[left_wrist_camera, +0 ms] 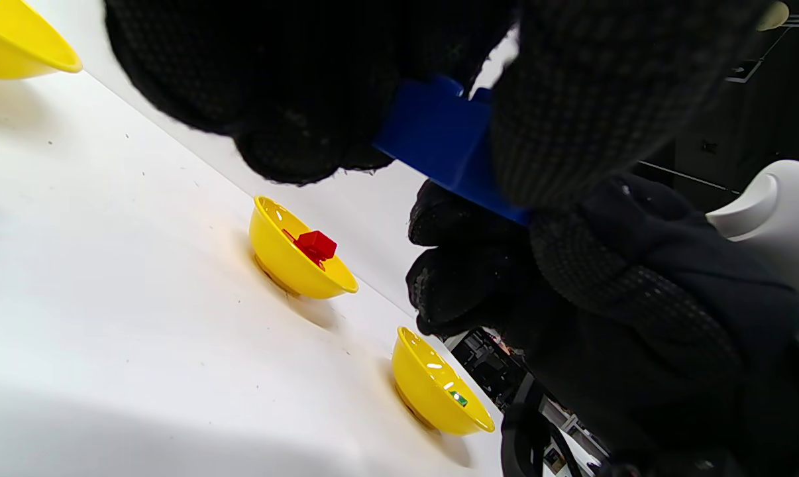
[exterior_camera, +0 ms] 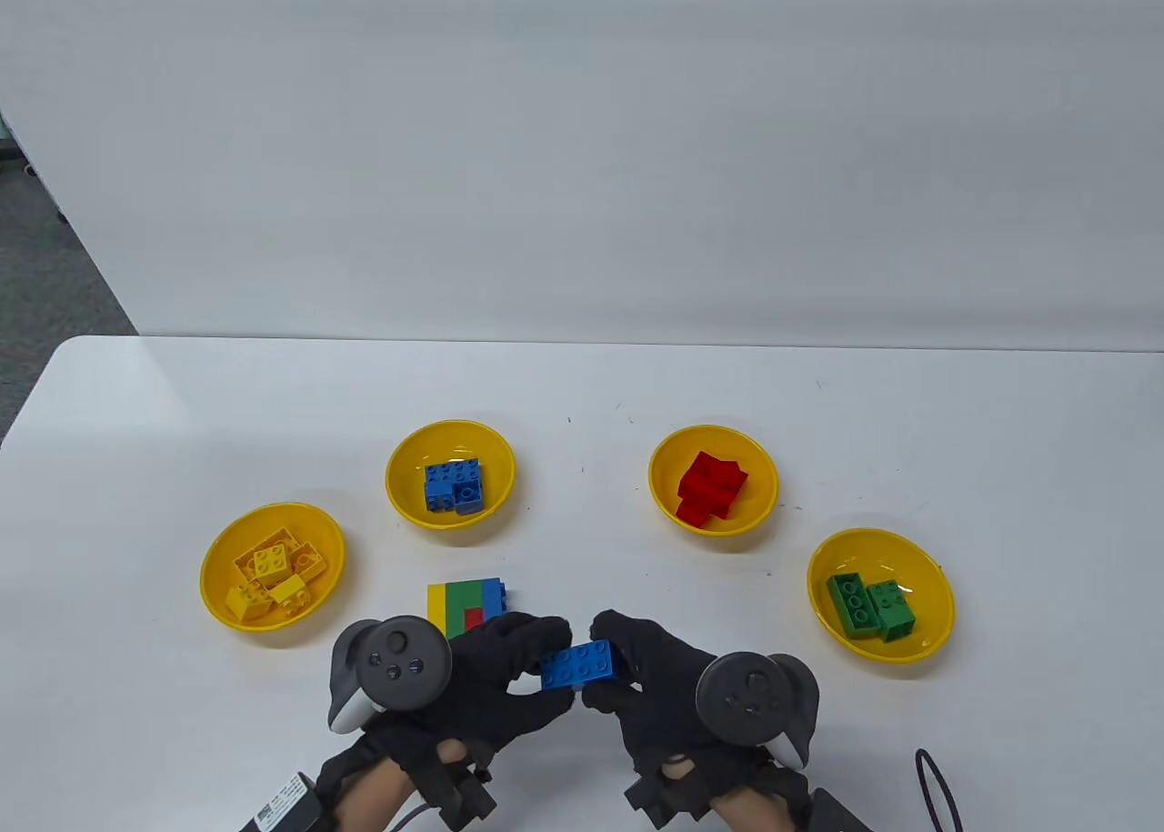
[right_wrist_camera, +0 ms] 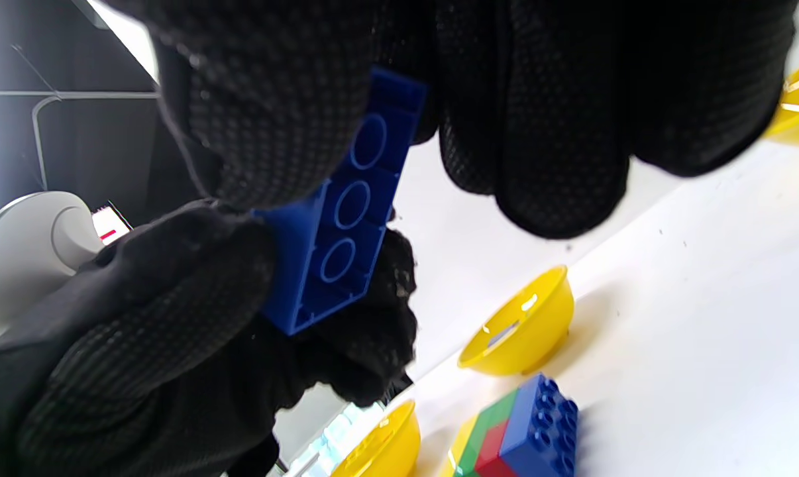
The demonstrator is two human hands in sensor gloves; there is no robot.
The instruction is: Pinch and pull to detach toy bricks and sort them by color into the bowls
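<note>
Sorting is well advanced: all four bowls (exterior_camera: 223, 586) hold bricks. Both the left hand (exterior_camera: 496, 664) and right hand (exterior_camera: 650, 668) pinch a blue brick (exterior_camera: 582, 666) at lower centre; the mixed block (exterior_camera: 466, 603) just above awaits separation.

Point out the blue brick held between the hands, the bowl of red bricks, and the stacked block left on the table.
blue brick (exterior_camera: 582, 666): table view, studded top face.
bowl of red bricks (exterior_camera: 662, 457): table view, bare left inner wall.
stacked block (exterior_camera: 464, 601): table view, green patch on its side.
</note>
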